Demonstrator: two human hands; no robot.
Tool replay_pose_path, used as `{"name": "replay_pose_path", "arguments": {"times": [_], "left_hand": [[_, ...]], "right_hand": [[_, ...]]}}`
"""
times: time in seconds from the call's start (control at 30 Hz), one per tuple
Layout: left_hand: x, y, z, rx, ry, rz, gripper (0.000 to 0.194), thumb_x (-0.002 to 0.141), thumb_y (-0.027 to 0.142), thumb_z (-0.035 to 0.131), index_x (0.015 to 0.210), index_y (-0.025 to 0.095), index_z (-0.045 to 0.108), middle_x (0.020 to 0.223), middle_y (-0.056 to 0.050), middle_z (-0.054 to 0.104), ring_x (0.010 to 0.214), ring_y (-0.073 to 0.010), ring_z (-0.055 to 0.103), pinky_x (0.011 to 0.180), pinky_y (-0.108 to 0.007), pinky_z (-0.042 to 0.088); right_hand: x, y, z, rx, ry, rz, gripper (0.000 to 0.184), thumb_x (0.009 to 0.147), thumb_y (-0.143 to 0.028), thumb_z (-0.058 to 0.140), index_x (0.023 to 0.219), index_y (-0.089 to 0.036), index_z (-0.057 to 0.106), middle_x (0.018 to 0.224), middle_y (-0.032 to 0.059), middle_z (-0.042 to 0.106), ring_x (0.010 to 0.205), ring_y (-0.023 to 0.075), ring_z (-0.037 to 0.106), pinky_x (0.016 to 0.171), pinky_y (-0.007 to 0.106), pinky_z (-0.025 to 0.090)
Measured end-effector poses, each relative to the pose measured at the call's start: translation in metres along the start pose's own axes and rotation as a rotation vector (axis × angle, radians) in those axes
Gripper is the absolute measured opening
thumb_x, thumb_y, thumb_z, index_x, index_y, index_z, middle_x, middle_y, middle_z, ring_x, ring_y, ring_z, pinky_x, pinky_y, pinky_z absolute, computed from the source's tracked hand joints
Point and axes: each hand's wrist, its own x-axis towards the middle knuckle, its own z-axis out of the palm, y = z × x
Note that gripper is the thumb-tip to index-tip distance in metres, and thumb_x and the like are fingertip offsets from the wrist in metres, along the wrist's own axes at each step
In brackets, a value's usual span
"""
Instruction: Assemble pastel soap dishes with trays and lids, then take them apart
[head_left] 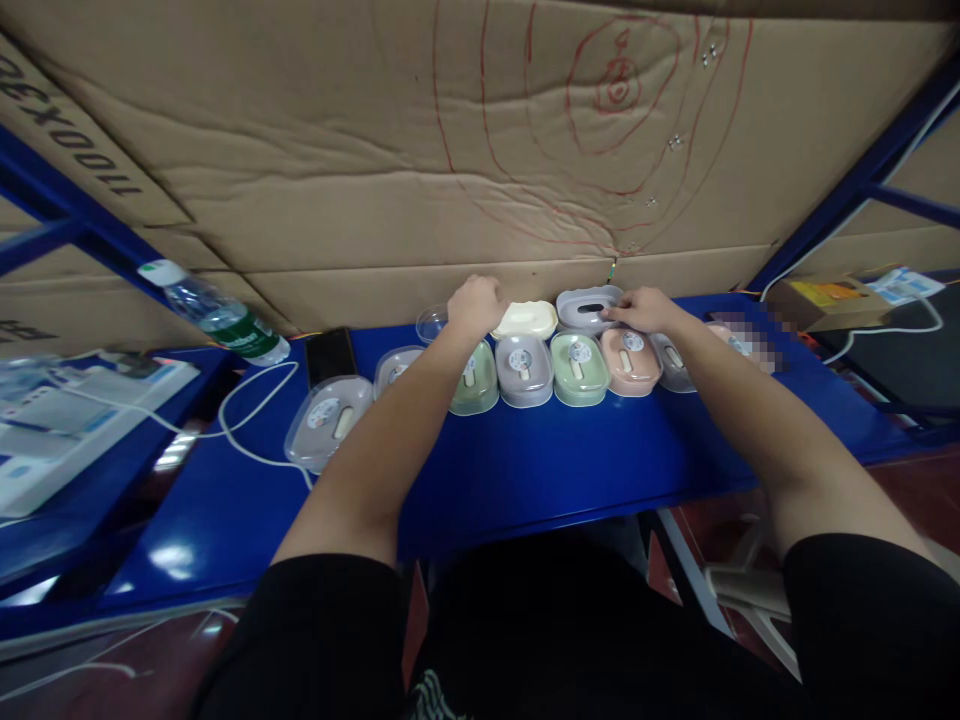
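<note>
Hands apart, grips unclear: left hand [478, 308] beside a cream rounded plastic box [528, 320], right hand [642, 308] touching a grey oblong plastic box [577, 298].

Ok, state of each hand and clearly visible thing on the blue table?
Rear grey box: dark slot in top
Right hand: at that slot, grip unclear
Left hand: fingers curled, grip unclear
Cream box: clear cover not visible
Clear plastic piece: partly hidden
Leftmost box: clear cover on
Left green box: covered
Middle grey box: covered
Right green box: covered
Pink box: covered
Bottle: capped
Phone: flat, screen dark
</note>
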Motion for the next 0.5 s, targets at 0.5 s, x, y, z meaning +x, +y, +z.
{"name": "replay_pose_path", "arguments": {"times": [0.5], "left_hand": [[-0.054,-0.002,-0.036,-0.199,0.144,0.164,0.045,0.105,0.044,0.063,0.139,0.018,0.077,0.14,-0.012,0.079,0.126,-0.0287,0.074,0.111,-0.038,0.054]], "right_hand": [[-0.05,-0.033,-0.014,0.252,0.439,-0.03,0.047,0.098,-0.056,0.062,0.113,-0.018,0.084,0.094,0.0124,0.084,0.089,0.0308,0.076,0.081,0.04,0.054]]}}
